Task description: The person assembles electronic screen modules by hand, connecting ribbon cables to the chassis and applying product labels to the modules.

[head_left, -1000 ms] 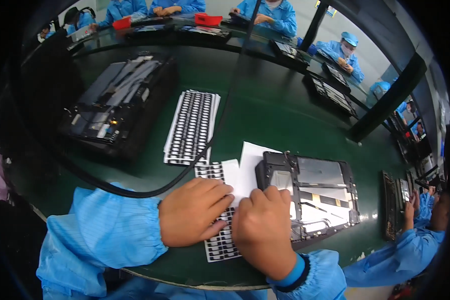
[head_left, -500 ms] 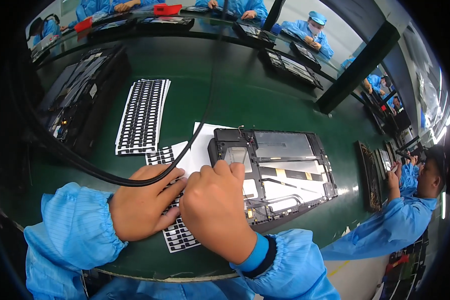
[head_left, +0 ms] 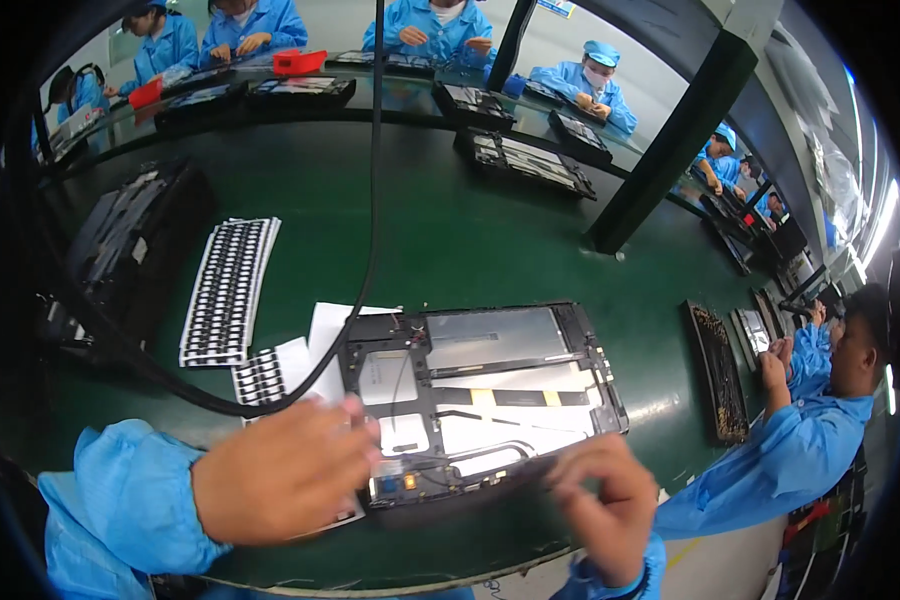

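Stretching left to right, the opened device (head_left: pixel 490 385) lies ahead, between the blurred, half-bent left hand (head_left: pixel 282 472) and curled right hand (head_left: pixel 618 505), grips unclear.

Factory, probably (blue-coated workers (head_left: pixel 815 430))

Table (head_left: pixel 440 240): under the near things.
Device (head_left: pixel 495 345): on the table, near the front.
Paper (head_left: pixel 328 326): partly under the device's left end.
Sheet (head_left: pixel 260 375): just left of the paper.
Stack (head_left: pixel 230 290): behind the sheet, to the left.
Pile (head_left: pixel 135 250): left of the stack.
Left hand (head_left: pixel 285 470): by the device's left front corner.
Right hand (head_left: pixel 607 500): by its right front corner.
Post (head_left: pixel 680 140): behind the device, to the right.
Tray (head_left: pixel 715 375): right of the device.
Worker (head_left: pixel 815 440): right of the tray.
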Demonstrator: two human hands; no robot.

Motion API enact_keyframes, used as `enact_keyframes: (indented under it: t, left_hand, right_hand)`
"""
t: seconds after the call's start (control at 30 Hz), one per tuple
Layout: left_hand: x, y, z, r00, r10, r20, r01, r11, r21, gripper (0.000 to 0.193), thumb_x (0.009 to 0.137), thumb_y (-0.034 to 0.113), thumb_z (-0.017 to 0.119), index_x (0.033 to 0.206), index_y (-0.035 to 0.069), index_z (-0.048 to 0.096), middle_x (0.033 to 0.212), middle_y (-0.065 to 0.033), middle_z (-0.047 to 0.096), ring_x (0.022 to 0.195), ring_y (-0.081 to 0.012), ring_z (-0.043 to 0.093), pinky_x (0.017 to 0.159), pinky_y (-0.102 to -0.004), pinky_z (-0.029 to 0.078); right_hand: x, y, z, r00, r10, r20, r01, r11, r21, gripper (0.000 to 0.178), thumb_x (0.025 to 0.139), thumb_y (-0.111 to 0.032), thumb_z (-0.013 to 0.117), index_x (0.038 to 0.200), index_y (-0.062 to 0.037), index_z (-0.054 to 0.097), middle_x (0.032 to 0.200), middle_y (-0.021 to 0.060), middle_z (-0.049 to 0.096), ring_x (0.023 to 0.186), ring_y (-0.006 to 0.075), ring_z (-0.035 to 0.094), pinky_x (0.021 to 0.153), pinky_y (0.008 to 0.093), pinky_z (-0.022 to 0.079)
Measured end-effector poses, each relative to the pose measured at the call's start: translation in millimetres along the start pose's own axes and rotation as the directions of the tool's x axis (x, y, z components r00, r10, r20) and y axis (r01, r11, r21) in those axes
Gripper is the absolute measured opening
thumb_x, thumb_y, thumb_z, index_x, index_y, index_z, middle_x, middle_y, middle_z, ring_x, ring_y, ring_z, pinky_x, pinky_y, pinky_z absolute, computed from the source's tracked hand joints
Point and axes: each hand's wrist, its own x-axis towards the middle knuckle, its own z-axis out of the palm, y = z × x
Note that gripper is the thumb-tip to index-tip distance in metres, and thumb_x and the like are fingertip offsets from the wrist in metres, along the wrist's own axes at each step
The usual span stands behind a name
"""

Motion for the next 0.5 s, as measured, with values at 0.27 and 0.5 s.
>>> enact_keyframes:
  t: [0.27,0.5]
  left_hand:
    - [103,21,52,0.886,0.459,-0.067,-0.459,0.888,0.025,0.03,0.073,0.01,0.049,0.098,-0.005,0.056,0.112,-0.0181,0.052,0.099,-0.0295,0.053,0.082,-0.0342,0.045]
    - [112,19,55,0.92,0.392,0.017,-0.388,0.914,-0.118,0.03,0.073,0.01,0.048,0.098,-0.004,0.057,0.11,-0.0163,0.053,0.098,-0.0271,0.055,0.084,-0.0325,0.045]
  right_hand:
    - [7,49,-38,0.977,0.17,-0.13,-0.157,0.981,0.111,0.004,0.06,0.003,0.054,0.065,0.0012,0.054,0.109,0.0182,0.053,0.101,0.0248,0.047,0.088,0.0327,0.034]
    - [6,46,-35,0.966,0.215,-0.144,-0.211,0.977,0.04,0.004,0.058,-0.003,0.053,0.06,0.0009,0.052,0.112,0.0211,0.051,0.107,0.0283,0.044,0.095,0.0376,0.028]
